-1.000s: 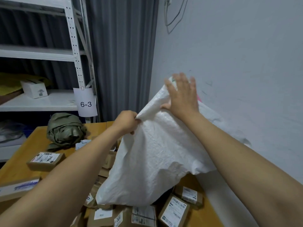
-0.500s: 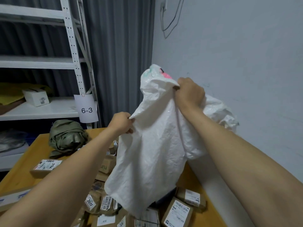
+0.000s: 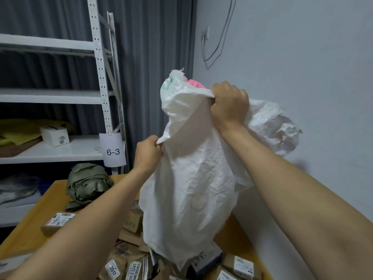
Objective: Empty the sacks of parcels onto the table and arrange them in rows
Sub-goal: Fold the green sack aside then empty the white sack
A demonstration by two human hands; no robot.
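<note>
Hoists the white sack [image 3: 191, 188] upended over the parcels [image 3: 129, 265] heaped on the table [image 3: 46, 203] at 6 o'clock, seemingly to shake its load out, right grip [image 3: 230, 104] clenched on bunched fabric at the sack's 1 o'clock, arm stretched high, left grip [image 3: 148, 152] pinching a fold lower at 10 o'clock.

I see two bare hands, the left hand [image 3: 148, 153] and the right hand [image 3: 230, 104]. The left forearm [image 3: 90, 229] fills the near left and the right forearm [image 3: 292, 188] the near right. Both are uncovered as far as the picture's edge. The right forearm looks broader.
</note>
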